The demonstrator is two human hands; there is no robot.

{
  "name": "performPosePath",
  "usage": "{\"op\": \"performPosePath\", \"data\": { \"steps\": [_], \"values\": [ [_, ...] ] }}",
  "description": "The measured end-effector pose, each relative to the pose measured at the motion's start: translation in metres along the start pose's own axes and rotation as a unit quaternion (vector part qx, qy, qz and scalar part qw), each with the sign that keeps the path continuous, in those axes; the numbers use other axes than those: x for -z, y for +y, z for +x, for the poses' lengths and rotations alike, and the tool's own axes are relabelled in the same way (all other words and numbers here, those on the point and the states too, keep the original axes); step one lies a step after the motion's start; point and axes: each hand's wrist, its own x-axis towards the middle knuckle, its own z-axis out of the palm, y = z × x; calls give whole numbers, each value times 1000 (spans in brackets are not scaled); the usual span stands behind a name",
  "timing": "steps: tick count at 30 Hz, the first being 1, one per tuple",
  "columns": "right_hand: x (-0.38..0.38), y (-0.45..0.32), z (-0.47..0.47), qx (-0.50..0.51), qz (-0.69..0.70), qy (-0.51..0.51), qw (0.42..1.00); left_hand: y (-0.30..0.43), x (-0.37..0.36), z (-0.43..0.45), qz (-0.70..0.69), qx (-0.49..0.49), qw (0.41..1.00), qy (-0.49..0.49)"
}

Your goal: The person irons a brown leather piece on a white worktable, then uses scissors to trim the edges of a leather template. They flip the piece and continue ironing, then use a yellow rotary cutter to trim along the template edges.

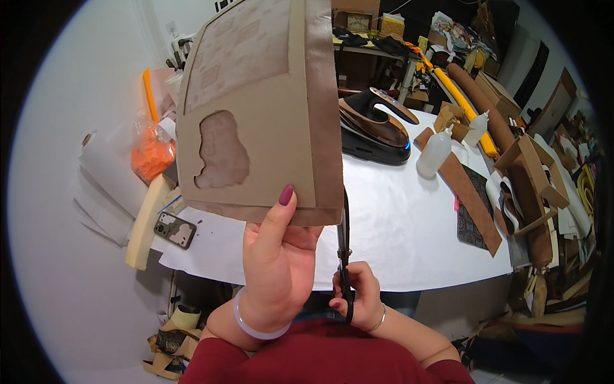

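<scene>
My left hand (pixel 280 259) holds up a layered brown sheet (pixel 273 134) that looks like leather, thumb on its front face near the lower edge. The upper tan layer has a large window-shaped opening and a smaller irregular cutout (pixel 223 149), both backed by a darker brown layer (pixel 326 110). That darker layer sticks out past the tan one along the right and bottom. Black-handled scissors (pixel 344 269) are gripped in my right hand (pixel 362 290), their blades pointing up at the sheet's lower right edge. How far the blades are apart is unclear.
On the white-covered table (pixel 383 230) stand a clothes iron (pixel 379 127) on its base and two squeeze bottles, one nearer (pixel 434 151). A brown strip (pixel 460 197) lies across a dark patterned board (pixel 472 230) at right. A phone (pixel 175 230) and foam block (pixel 148 221) lie left.
</scene>
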Motion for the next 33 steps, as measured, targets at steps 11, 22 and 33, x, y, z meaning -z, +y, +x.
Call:
{"op": "performPosePath", "data": {
  "steps": [11, 22, 33],
  "values": [
    [-4, 12, -11, -6, -65, -30, 997, -3, 3, 7, 27, -32, 999, -9],
    [-4, -1, -2, 2, -14, 7, 1000, -10, 4, -1, -27, -18, 999, -6],
    [-4, -7, 5, 11, -5, 25, 1000, -22, 15, -3, 3, -13, 998, -59]
  ]
}}
